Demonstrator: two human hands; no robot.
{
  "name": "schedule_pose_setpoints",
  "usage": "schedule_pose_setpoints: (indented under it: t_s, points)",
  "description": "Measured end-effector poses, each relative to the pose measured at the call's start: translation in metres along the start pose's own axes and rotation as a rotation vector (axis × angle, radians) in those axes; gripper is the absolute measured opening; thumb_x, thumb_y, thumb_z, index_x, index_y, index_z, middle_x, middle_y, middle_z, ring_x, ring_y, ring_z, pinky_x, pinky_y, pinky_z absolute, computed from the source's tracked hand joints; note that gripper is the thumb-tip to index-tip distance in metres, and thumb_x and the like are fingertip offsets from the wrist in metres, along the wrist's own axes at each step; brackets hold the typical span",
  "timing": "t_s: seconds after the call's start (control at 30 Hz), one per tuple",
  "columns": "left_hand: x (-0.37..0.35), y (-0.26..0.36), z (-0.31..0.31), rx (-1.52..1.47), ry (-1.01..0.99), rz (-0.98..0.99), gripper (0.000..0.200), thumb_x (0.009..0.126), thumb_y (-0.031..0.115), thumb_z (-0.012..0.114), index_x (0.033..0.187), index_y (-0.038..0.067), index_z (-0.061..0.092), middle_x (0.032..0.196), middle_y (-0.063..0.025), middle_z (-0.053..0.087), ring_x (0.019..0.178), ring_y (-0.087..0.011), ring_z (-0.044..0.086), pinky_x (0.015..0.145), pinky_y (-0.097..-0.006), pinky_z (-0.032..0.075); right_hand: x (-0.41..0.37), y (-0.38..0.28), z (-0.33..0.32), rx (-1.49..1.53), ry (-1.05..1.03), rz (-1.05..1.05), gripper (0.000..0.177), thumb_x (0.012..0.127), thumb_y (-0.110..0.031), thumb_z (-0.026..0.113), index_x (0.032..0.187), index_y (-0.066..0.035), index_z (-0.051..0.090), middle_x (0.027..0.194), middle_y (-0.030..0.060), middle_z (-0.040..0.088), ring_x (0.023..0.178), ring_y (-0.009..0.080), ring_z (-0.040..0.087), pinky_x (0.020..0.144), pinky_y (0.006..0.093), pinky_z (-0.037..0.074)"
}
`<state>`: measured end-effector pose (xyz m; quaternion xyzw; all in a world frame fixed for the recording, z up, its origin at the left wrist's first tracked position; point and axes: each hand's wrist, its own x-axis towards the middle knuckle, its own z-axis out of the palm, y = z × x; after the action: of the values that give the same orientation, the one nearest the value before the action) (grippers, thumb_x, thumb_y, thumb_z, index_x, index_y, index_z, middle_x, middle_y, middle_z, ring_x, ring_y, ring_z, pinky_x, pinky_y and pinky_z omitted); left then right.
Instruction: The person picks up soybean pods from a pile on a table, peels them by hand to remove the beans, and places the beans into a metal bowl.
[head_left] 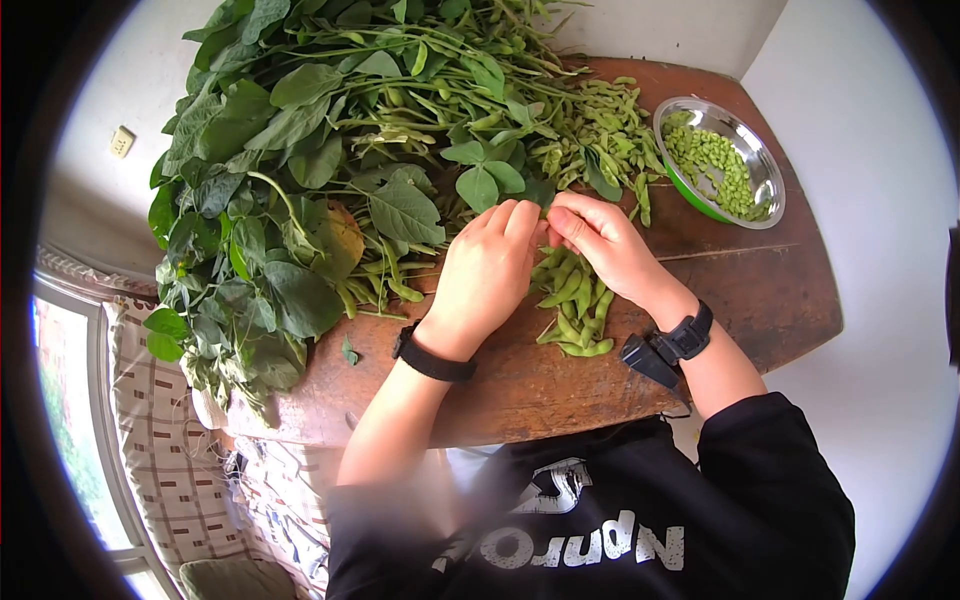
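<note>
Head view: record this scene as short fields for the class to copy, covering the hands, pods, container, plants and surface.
Hands: left hand and right hand close together, fingers bent; anything between them mostly hidden
Nearest pods: small green heap below the hands in the picture
Other pods: larger pile beside the bowl
Container: that bowl, metal inside, green outside, holding shelled beans
Plants: leafy stalks, left and top
Surface: brown wooden table
</note>
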<state>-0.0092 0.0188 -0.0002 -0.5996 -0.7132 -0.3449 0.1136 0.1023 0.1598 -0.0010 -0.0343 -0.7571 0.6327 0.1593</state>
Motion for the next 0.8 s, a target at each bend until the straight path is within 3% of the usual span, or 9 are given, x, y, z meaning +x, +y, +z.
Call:
schedule_pose_setpoints:
  t_s: [0.1, 0.43, 0.5, 0.63, 0.8]
  points:
    - [-0.001, 0.000, 0.001, -0.050, 0.000, -0.026, 0.011, 0.084, 0.002, 0.058, 0.089, 0.002, 0.049, 0.081, -0.0149, 0.059, 0.077, -0.0358, 0.060, 0.067, -0.0446, 0.050, 0.001, 0.003, 0.000, -0.047, 0.013, -0.037, 0.033, 0.103, -0.029, 0.049, 0.087, -0.002, 0.057, 0.078, 0.0005, 0.055, 0.078, 0.0093, 0.051, 0.074, 0.0259, 0.042]
    - [0.002, 0.007, -0.008, -0.409, -0.165, -0.297, 0.016, 0.100, 0.014, 0.048, 0.090, 0.000, 0.049, 0.079, -0.0179, 0.060, 0.075, -0.0405, 0.059, 0.064, -0.0441, 0.047, 0.001, 0.003, 0.002, -0.101, 0.044, -0.082, 0.027, 0.102, -0.024, 0.052, 0.089, 0.000, 0.057, 0.080, 0.0025, 0.055, 0.079, 0.0101, 0.053, 0.074, 0.0263, 0.044]
    - [0.002, 0.006, -0.004, -0.451, -0.051, -0.224, 0.018, 0.100, 0.016, 0.049, 0.094, -0.001, 0.051, 0.081, -0.0192, 0.059, 0.075, -0.0400, 0.059, 0.065, -0.0430, 0.047, 0.001, 0.002, 0.003, -0.059, 0.067, -0.093, 0.026, 0.102, -0.023, 0.051, 0.090, 0.000, 0.056, 0.082, 0.0026, 0.055, 0.080, 0.0103, 0.053, 0.074, 0.0262, 0.044]
    - [0.003, 0.007, -0.007, -0.462, 0.020, -0.267, 0.018, 0.100, 0.017, 0.050, 0.099, -0.001, 0.052, 0.084, -0.0204, 0.060, 0.074, -0.0387, 0.060, 0.066, -0.0416, 0.047, 0.001, 0.010, 0.004, 0.024, 0.145, -0.121, 0.025, 0.102, -0.023, 0.052, 0.091, 0.000, 0.056, 0.082, 0.0021, 0.054, 0.078, 0.0105, 0.051, 0.073, 0.0260, 0.043]
    - [0.002, -0.005, -0.003, -0.526, 0.035, -0.274, 0.019, 0.100, 0.017, 0.052, 0.101, -0.001, 0.054, 0.079, -0.0177, 0.060, 0.066, -0.0313, 0.056, 0.063, -0.0365, 0.046, 0.002, 0.010, 0.002, -0.141, 0.083, -0.126, 0.024, 0.101, -0.024, 0.054, 0.094, -0.001, 0.057, 0.082, 0.0025, 0.052, 0.075, 0.0099, 0.046, 0.068, 0.0262, 0.039]
